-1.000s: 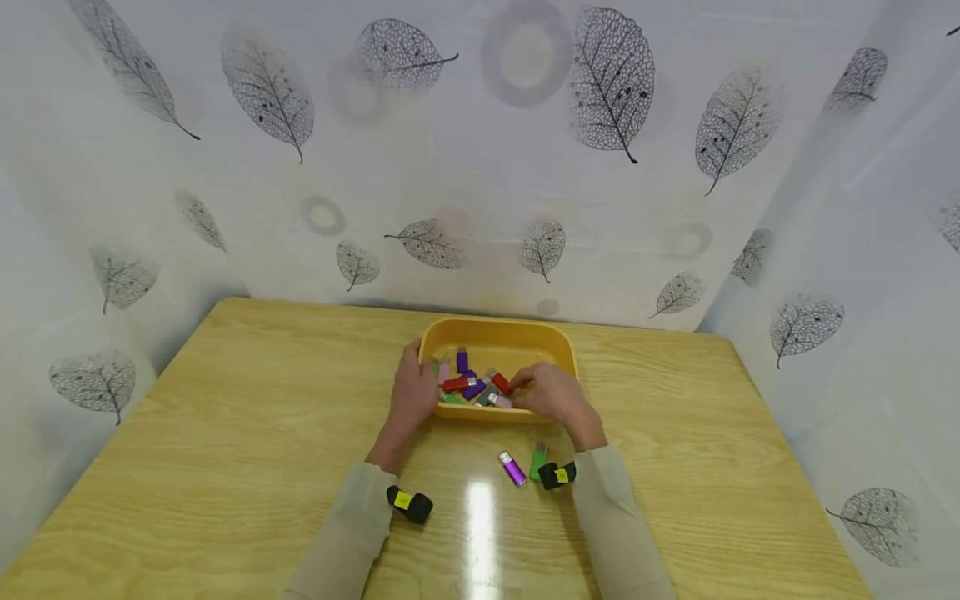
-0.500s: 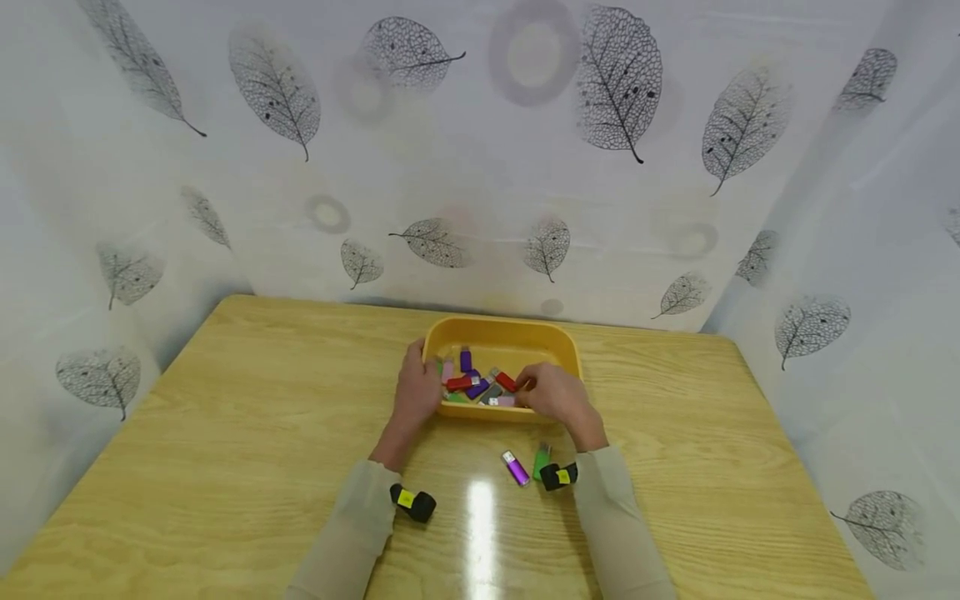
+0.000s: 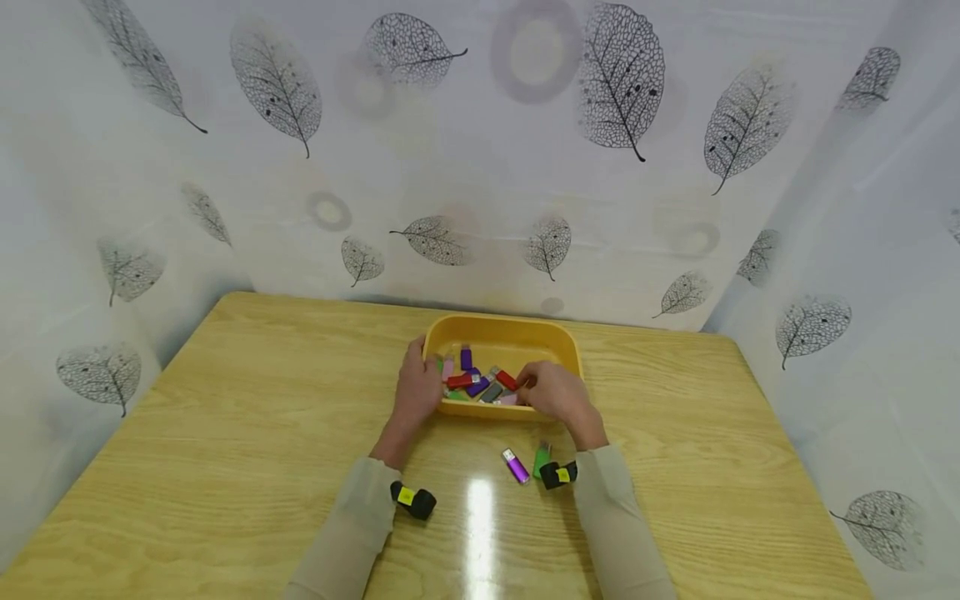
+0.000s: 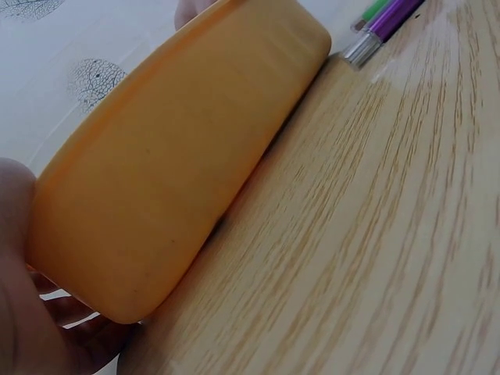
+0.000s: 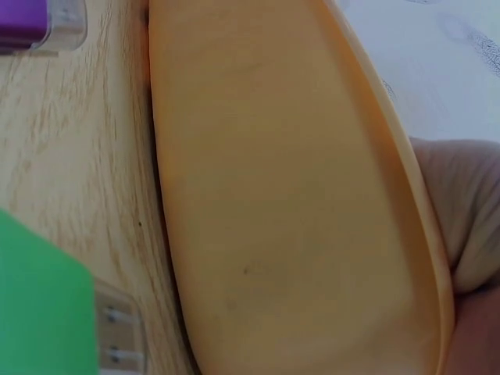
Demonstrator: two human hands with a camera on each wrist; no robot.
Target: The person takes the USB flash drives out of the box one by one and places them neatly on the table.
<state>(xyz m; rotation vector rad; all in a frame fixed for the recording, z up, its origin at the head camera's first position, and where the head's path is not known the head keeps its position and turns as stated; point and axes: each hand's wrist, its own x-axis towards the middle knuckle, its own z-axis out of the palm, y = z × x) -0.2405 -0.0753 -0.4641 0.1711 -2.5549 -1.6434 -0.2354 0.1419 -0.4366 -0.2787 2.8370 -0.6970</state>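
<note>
My left hand (image 3: 418, 385) grips the left end of a yellow plastic box (image 3: 517, 333); in the left wrist view its fingers (image 4: 74, 308) curl round the box's outer corner. My right hand (image 3: 553, 390) reaches over the front right rim, fingers bent down inside. Its fingertips are right at the end of a pink USB flash drive (image 3: 507, 400), beside a red USB flash drive (image 3: 507, 380); I cannot tell whether they pinch one. Several more drives lie in the box's left half, including another red drive (image 3: 461, 381), a purple drive (image 3: 466, 359) and a grey drive (image 3: 491, 392).
On the wooden table (image 3: 300, 400) in front of the box lie a purple metallic USB flash drive (image 3: 516, 467) and a green USB flash drive (image 3: 542, 459). The green one is close to the right wrist's black camera (image 3: 558, 476). A leaf-patterned curtain (image 3: 480, 167) hangs behind.
My right fingertips have shifted slightly from beside the red drive toward the pink one. The pink drive has turned and its metal end has sunk behind the front rim. The left hand keeps its grip.
</note>
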